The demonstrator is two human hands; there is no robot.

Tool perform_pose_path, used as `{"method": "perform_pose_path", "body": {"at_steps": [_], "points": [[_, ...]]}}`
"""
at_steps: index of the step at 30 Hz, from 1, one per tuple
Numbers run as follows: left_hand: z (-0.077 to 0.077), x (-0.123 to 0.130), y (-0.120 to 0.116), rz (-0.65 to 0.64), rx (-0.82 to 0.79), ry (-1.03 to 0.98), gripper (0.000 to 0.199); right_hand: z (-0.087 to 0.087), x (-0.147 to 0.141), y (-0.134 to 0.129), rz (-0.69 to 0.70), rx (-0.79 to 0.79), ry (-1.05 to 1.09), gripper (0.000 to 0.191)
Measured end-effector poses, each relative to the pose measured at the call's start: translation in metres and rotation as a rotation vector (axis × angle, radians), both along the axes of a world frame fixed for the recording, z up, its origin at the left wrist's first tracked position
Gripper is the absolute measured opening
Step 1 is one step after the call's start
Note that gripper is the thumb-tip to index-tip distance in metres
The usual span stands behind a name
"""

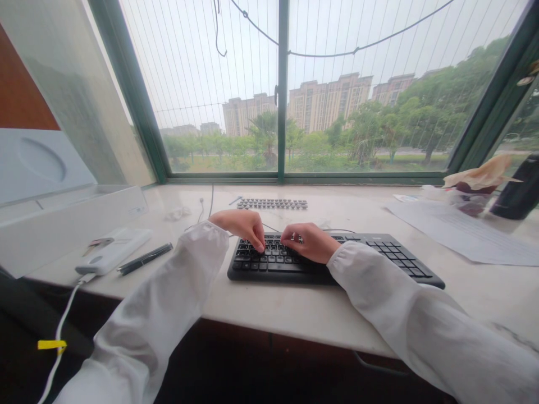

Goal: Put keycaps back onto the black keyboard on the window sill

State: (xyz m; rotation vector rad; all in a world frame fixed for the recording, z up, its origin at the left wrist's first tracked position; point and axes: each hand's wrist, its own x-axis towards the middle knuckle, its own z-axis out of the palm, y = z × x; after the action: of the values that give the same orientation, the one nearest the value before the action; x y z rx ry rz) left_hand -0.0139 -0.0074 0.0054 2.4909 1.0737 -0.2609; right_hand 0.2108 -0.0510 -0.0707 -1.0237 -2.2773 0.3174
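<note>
A black keyboard (295,268) lies on the white desktop before me. Some key spots in its left part look bare, with pale outlines showing. My left hand (243,226) bends down over that part, thumb and fingers pinched together at the keys; whatever is between them is too small to make out. Close beside it, my right hand (309,241) rests on the keyboard's middle with its fingers curled into a pinch, their tips partly hidden. Behind the keyboard, several small loose keycaps (273,204) stand in rows.
On the left are a black pen (145,258), a white power bank (113,251) with a white cable (63,320), and a white box (76,219). Paper sheets (467,233) and a dark bottle (519,188) occupy the right. A green-framed window (281,177) borders the desk's back.
</note>
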Motion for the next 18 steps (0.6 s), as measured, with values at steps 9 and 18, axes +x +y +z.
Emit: {"method": "perform_pose_path", "body": {"at_steps": [9,18], "points": [[-0.0034,0.0003,0.0012,-0.027,0.016,-0.010,0.033,0.0002,-0.0004,-0.0001,-0.001,-0.005,0.007,0.008],[-0.0066,0.0024,0.0003,-0.065,0.051,-0.041,0.027,0.0008,-0.0007,-0.0003,-0.001,-0.005,-0.005,0.008]]}}
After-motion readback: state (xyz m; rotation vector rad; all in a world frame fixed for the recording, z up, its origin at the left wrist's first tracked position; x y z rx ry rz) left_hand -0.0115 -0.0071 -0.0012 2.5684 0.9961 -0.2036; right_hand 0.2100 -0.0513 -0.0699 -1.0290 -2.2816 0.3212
